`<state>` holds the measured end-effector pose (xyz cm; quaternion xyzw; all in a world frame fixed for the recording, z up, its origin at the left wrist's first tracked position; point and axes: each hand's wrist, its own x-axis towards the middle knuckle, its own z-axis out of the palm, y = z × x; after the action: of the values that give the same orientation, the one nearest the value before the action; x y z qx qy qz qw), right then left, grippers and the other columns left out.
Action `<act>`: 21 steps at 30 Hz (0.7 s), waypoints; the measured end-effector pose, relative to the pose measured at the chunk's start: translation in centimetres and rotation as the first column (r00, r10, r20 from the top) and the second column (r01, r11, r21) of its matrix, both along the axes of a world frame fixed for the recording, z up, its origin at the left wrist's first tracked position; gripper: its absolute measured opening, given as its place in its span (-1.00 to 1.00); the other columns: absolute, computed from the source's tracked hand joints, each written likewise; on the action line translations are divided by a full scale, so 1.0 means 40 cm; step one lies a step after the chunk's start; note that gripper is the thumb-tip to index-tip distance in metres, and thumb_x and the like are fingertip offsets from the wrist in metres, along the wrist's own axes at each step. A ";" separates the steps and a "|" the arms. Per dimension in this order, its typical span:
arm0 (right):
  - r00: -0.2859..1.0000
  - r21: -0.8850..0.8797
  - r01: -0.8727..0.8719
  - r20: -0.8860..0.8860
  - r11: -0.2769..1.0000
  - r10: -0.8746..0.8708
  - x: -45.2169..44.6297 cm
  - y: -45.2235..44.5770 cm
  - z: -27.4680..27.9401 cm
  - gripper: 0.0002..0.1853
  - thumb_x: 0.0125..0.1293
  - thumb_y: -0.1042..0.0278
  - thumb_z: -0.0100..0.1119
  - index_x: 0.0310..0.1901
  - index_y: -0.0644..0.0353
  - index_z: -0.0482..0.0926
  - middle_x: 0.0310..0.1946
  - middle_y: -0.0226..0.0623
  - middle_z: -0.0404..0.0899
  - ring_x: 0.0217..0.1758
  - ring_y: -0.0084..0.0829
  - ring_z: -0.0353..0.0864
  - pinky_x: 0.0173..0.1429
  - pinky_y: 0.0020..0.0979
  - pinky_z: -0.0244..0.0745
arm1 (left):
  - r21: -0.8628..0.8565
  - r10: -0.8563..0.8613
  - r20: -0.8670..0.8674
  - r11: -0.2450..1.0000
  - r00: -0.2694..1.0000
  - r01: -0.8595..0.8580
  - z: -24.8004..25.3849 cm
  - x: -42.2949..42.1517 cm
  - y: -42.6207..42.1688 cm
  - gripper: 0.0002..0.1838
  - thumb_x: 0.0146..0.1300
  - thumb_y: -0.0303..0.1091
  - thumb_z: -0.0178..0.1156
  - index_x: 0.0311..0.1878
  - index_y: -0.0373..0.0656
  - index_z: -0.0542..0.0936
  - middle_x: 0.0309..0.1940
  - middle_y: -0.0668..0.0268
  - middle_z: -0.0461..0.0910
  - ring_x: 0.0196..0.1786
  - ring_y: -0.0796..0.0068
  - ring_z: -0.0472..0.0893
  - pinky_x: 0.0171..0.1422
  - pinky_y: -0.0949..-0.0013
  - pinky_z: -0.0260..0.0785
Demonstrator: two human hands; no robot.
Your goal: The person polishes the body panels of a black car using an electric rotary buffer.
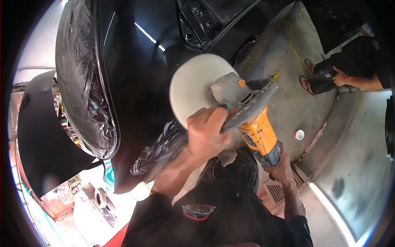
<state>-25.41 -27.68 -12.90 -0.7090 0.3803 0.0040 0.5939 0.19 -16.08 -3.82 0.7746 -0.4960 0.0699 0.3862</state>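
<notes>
Both my hands are on an orange and grey car polisher (260,131), which I hold in front of my body. My left hand (209,131) is wrapped round the end of its curved dark front handle. The fingers of my right hand (278,164) close round the dark rear end of the polisher's body. A large round white polishing pad (191,88) faces a glossy black car panel (138,82); its surface looks smeared, as if spinning. Whether pad and panel touch, I cannot tell. Plastic film covers the car's window area (80,82) to the left.
Another person's hand (340,77) and sandalled feet (306,84) are at the right. A yellow cord (291,45) runs over the concrete floor. A red and white can or cup (299,134) stands there. Near my right arm is a floor grate (275,191). Rolls (101,198) lie lower left.
</notes>
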 end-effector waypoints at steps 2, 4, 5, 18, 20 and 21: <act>0.999 -0.005 -0.001 -0.039 1.000 0.001 0.000 -0.015 -0.015 -0.17 -0.07 0.51 0.50 0.31 0.22 0.33 -0.01 -0.15 0.67 0.09 -0.40 0.65 0.21 -0.32 0.52 | 0.017 0.005 0.012 1.000 1.000 -0.006 0.002 0.001 -0.011 -0.82 -0.04 -0.58 0.41 -0.42 -0.22 0.57 -0.59 0.17 0.55 -0.56 0.14 0.56 -0.45 0.24 0.40; 0.999 0.000 -0.036 0.007 0.999 0.036 0.018 0.004 -0.021 -0.16 -0.07 0.48 0.51 0.31 0.23 0.33 -0.01 -0.14 0.66 0.10 -0.39 0.65 0.21 -0.30 0.52 | 0.050 0.010 0.061 0.999 0.998 -0.013 0.029 0.000 -0.006 -0.83 -0.04 -0.59 0.40 -0.44 -0.21 0.57 -0.58 0.17 0.55 -0.55 0.14 0.57 -0.45 0.25 0.40; 0.998 0.003 -0.045 0.033 0.999 0.045 0.028 0.020 -0.023 -0.16 -0.06 0.47 0.52 0.31 0.24 0.33 -0.01 -0.13 0.66 0.10 -0.38 0.65 0.22 -0.29 0.52 | 0.068 0.004 0.087 0.998 0.996 -0.010 0.047 0.002 -0.005 -0.83 -0.04 -0.59 0.40 -0.45 -0.21 0.57 -0.58 0.17 0.55 -0.55 0.14 0.57 -0.44 0.25 0.40; 0.838 0.472 -0.125 0.522 0.873 -0.162 0.275 0.239 -0.121 -0.08 -0.06 0.50 0.61 0.34 0.18 0.24 0.16 -0.29 0.53 0.26 -0.48 0.52 0.37 -0.32 0.41 | 0.340 -0.148 0.494 0.940 0.857 -0.034 0.277 0.005 -0.056 -0.77 0.00 -0.51 0.48 -0.52 -0.18 0.54 -0.69 0.33 0.35 -0.64 0.32 0.32 -0.52 0.24 0.12; 0.814 0.477 -0.138 0.553 0.868 -0.174 0.303 0.259 -0.141 -0.08 -0.06 0.49 0.61 0.34 0.19 0.26 0.19 -0.29 0.53 0.28 -0.50 0.51 0.38 -0.32 0.40 | 0.335 -0.147 0.540 0.941 0.828 -0.051 0.294 0.012 -0.076 -0.77 0.00 -0.52 0.48 -0.52 -0.18 0.54 -0.69 0.33 0.35 -0.65 0.32 0.32 -0.52 0.23 0.11; 0.812 0.473 -0.126 0.554 0.872 -0.183 0.314 0.248 -0.137 -0.08 -0.06 0.49 0.61 0.35 0.20 0.25 0.19 -0.29 0.53 0.28 -0.50 0.51 0.38 -0.32 0.41 | 0.326 -0.140 0.562 0.943 0.815 -0.063 0.302 0.013 -0.087 -0.77 0.00 -0.52 0.48 -0.52 -0.18 0.54 -0.69 0.33 0.35 -0.65 0.31 0.32 -0.52 0.23 0.11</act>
<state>-12.85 -17.75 -18.38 -0.4963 0.1774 -0.1265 0.8404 0.72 -19.56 8.27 0.7595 -0.6100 0.2098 0.0837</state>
